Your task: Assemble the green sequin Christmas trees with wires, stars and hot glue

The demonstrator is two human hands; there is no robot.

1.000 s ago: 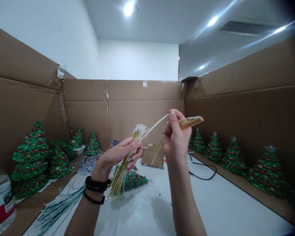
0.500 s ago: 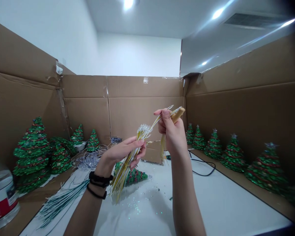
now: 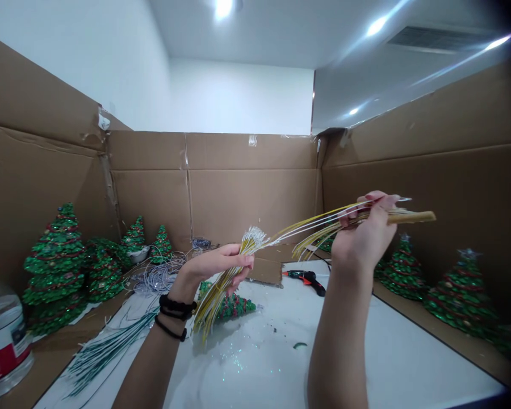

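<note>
"Where are my hands?"

"My left hand point(image 3: 213, 266) clenches yellow wire strands point(image 3: 218, 298) at 11 o'clock; my right hand point(image 3: 363, 238) grasps a tan strip point(image 3: 411, 216) at 1 o'clock."

"Risk?"

"A hard pull could tangle strands around the hot glue gun point(image 3: 304, 278)."

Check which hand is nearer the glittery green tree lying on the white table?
Left. The left hand, gripping the yellow wire bundle, is just above the glittery green tree; the right hand is raised well off to its right.

Wire bundle point(image 3: 223, 292): yellow and white, silver-tipped. Trees point(image 3: 55, 267), left: green glitter, red bands. Glue gun point(image 3: 304, 278): black, orange-red. Desk point(image 3: 366, 352): white, teal-flecked.
</note>
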